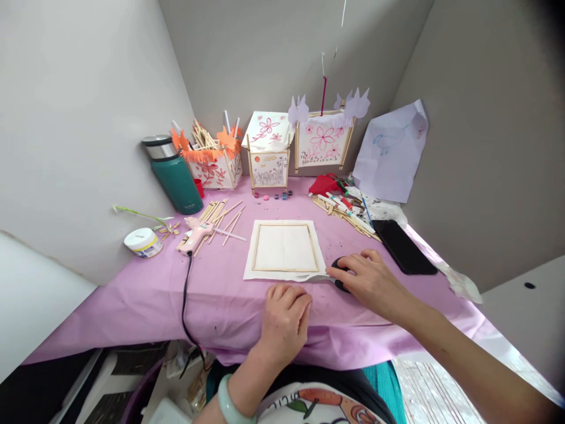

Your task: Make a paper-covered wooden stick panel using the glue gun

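My left hand [286, 318] rests on the purple tablecloth [154, 288] near the table's front edge, fingers curled into a loose fist, nothing visible in it. My right hand [369, 281] lies over the black handles of a pair of scissors [324, 276], fingers closing round them; the blades point left along the lower edge of a white paper square [285, 248] framed with wooden sticks. The paper sits just beyond both hands.
A pink glue gun [196, 235] with black cord and loose sticks [223, 219] lie at left, beside a teal flask [174, 175] and white tape roll [142, 242]. Decorated paper lanterns [268, 150] stand at the back. Markers [348, 212] and a black phone [404, 247] are at right.
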`<state>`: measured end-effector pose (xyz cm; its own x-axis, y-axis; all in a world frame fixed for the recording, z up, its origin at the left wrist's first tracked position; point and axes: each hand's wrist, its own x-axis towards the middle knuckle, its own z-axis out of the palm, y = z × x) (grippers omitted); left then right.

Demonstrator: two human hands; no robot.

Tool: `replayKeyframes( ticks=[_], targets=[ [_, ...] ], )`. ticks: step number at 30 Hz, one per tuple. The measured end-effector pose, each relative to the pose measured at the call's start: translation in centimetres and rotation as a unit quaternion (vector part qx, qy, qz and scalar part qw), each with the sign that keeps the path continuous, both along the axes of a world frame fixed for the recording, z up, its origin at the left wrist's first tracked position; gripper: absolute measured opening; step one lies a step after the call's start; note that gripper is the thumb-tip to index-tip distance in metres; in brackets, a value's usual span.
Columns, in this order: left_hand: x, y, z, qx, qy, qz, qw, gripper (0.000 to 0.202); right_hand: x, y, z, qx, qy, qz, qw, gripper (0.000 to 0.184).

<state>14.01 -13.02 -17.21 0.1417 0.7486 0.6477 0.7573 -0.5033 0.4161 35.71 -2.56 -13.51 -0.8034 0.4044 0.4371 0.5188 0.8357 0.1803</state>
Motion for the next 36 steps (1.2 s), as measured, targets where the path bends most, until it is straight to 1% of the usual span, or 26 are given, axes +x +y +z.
replayKeyframes(
  ticks=[9,20,27,36],
  targets=[
    [0.0,0.0,-0.2,-0.004,-0.001,0.000,1.000,0.016,0.0,0.1,-0.5,-0.018,0.016,0.003,1.000,0.028],
    [0.0,-0.1,-0.3,-0.004,0.013,0.008,1.000,0.017,-0.7,-0.2,-0.2,0.004,0.008,-0.001,1.000,0.033],
    [0.0,-0.1,-0.2,-0.003,0.007,0.006,1.000,0.017,-1.1,-0.3,0.0,-0.011,0.013,0.004,1.000,0.028],
    [0.0,-0.4,-0.1,-0.005,0.005,0.003,1.000,0.017,-1.9,-0.7,0.4,-0.002,0.005,0.001,1.000,0.030]
  ],
)
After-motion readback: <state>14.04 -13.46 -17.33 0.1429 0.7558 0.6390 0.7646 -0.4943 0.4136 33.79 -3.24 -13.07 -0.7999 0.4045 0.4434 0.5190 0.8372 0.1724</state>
